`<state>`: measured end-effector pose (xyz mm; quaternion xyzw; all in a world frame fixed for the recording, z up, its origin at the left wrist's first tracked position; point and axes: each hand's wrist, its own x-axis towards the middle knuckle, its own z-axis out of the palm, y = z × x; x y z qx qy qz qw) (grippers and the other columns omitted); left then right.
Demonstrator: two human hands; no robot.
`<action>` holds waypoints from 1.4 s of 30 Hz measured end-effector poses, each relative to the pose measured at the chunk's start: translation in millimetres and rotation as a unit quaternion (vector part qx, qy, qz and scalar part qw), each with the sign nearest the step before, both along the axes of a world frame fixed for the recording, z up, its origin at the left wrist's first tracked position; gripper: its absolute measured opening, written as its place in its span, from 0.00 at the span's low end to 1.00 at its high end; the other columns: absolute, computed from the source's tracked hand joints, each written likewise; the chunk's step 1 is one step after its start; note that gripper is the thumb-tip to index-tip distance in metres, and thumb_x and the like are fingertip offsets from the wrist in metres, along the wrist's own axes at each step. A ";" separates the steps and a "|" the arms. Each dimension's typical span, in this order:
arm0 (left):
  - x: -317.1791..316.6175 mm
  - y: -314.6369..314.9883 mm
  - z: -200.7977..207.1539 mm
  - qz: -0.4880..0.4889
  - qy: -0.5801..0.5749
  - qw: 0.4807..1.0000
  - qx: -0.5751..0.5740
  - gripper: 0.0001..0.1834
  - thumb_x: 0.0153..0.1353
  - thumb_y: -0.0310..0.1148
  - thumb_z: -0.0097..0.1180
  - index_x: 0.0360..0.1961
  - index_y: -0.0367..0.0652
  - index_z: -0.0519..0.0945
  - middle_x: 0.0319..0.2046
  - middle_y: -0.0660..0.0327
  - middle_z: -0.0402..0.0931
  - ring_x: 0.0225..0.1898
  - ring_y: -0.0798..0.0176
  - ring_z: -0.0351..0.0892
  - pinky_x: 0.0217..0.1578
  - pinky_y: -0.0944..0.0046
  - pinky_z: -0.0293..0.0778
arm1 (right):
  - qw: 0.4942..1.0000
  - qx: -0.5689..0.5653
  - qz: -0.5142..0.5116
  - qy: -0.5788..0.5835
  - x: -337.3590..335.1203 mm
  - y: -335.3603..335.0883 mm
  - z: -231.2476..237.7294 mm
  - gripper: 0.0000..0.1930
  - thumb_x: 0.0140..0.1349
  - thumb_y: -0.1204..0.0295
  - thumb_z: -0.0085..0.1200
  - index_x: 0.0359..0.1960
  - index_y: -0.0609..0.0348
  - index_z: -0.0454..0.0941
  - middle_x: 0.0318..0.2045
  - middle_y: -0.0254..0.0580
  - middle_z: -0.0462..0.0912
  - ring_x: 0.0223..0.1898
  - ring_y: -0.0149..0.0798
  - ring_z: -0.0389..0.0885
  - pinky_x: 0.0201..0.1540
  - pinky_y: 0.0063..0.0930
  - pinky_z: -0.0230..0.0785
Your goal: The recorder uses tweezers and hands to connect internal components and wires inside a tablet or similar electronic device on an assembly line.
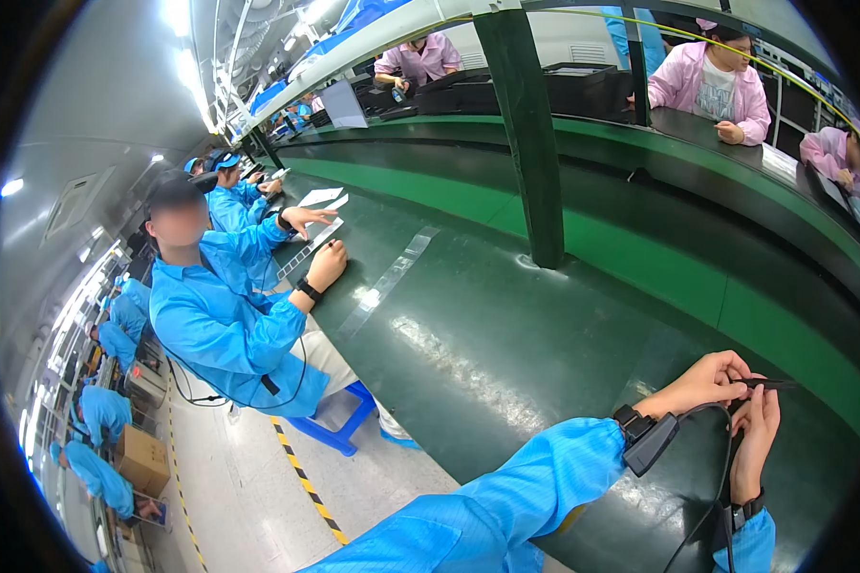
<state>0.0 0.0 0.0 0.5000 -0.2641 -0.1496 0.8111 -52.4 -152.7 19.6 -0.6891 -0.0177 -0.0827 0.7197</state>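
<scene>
At the right end of the green bench, my left hand point(702, 384) pinches a slim, dark, pen-like stick point(772, 383) between thumb and fingers. My right hand point(757, 432) comes up from below, its fingertips closed on the same stick beside the left thumb. The stick's tip points to the right; part of it is hidden by my fingers, so its exact kind is unclear. Each wrist wears a black band, and a black box with a cable point(652, 447) is strapped to the left one. Blue sleeves cover both forearms.
A dark green post point(526, 143) rises from the bench point(468, 315). Clear tape point(392, 277) crosses the bench top. To the left, a co-worker in blue point(229, 296) sits on a blue stool point(339, 425), handling a white strip point(311, 250). A conveyor point(640, 177) runs behind; people in pink work beyond.
</scene>
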 end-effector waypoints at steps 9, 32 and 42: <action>-1.8 -1.7 3.1 0.002 0.025 1.000 0.017 0.08 0.67 0.32 0.56 0.39 0.37 0.76 0.32 0.62 0.79 0.30 0.74 0.75 0.30 0.73 0.72 | 1.000 0.010 -0.021 0.007 -2.6 2.8 6.6 0.14 0.75 0.62 0.42 0.47 0.59 0.73 0.25 0.29 0.73 0.17 0.18 0.66 0.17 0.12 0.52; -10.3 -1.0 30.5 0.048 0.038 0.992 0.110 0.08 0.63 0.27 0.59 0.40 0.41 0.73 0.36 0.61 0.78 0.38 0.70 0.78 0.35 0.72 0.73 | 0.994 0.108 0.014 0.015 1.1 -4.0 7.5 0.16 0.70 0.59 0.52 0.37 0.62 0.73 0.24 0.33 0.77 0.14 0.22 0.71 0.15 0.16 0.57; -12.5 10.5 33.2 0.045 0.021 0.986 0.160 0.06 0.62 0.28 0.59 0.36 0.41 0.75 0.33 0.61 0.79 0.32 0.72 0.76 0.36 0.72 0.72 | 0.992 0.123 0.022 -0.027 2.0 3.2 1.4 0.13 0.70 0.61 0.51 0.38 0.59 0.73 0.23 0.31 0.75 0.15 0.21 0.69 0.16 0.15 0.57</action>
